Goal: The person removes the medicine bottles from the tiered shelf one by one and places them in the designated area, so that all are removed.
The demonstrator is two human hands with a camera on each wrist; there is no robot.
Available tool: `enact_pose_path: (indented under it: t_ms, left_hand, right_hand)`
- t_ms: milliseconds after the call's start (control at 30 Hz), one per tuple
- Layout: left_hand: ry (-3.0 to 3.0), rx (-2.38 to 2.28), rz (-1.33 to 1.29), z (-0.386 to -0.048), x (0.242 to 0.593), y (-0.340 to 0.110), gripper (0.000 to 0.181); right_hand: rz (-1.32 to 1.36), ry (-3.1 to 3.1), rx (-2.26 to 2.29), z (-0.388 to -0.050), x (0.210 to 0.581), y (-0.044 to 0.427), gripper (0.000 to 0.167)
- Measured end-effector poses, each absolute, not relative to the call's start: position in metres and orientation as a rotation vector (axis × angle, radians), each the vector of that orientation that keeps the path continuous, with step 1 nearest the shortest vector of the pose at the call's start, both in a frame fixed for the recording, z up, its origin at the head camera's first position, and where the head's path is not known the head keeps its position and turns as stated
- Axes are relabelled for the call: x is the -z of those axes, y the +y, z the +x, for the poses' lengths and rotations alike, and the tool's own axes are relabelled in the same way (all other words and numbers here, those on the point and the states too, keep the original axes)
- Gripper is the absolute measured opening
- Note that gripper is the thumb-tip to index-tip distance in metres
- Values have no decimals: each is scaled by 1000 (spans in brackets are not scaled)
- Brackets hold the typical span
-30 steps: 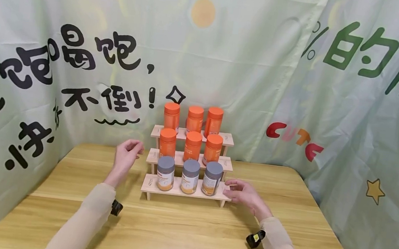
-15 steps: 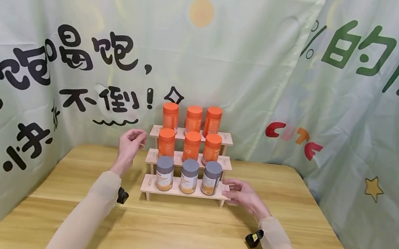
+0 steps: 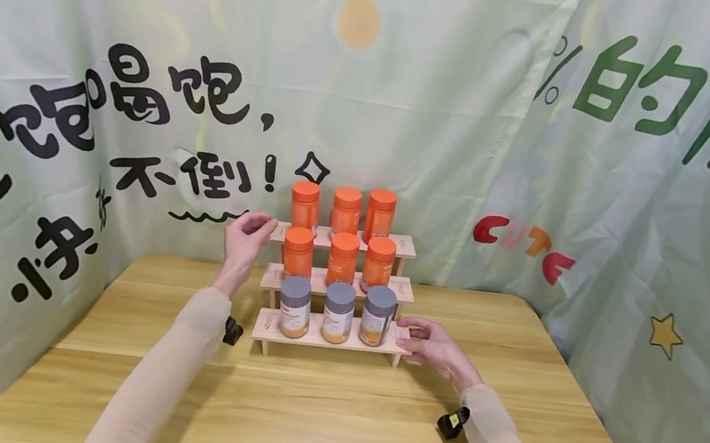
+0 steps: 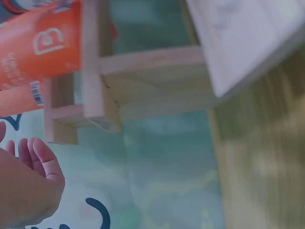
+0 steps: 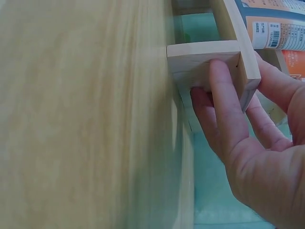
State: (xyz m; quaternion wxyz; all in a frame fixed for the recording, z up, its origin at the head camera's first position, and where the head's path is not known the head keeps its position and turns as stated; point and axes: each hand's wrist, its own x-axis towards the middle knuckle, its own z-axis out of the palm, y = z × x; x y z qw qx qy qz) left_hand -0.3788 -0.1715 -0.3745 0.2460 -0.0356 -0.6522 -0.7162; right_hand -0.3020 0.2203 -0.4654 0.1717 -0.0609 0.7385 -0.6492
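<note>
Jars [image 3: 342, 259] stand placed, three per level, on the rack [image 3: 266, 323]; right fingers [image 5: 228, 100] grip its near right end, left fingers [image 4: 46, 157] curl loosely, empty; what remains is unclear.

Pale green printed cloth around a light wood table.
The cloth [image 3: 443, 65] hangs behind the table [image 3: 335, 414] and along both sides, softly creased, with a vertical edge right of the middle. Bold black Chinese lettering [image 3: 213, 91] runs across its left part, above a black wavy line [image 3: 202, 218]; a four-pointed star outline [image 3: 313, 168] sits near the centre, well below a muted orange disc [image 3: 359, 23]. To the right are large green characters [image 3: 610, 84], the multicoloured word "CUTE" [image 3: 537, 242] and a yellow star [image 3: 665, 336]. The tabletop shows streaked grain and rounded far corners; light is soft, shadows faint.
</note>
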Motion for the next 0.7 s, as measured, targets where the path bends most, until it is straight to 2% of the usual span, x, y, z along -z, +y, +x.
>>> enact_pose_path:
  t_ms: [700]
  left_hand:
    - [-1909, 2003, -241, -388, 337, -156, 59]
  right_hand:
    - [-165, 2093, 1841, -303, 463, 222, 51]
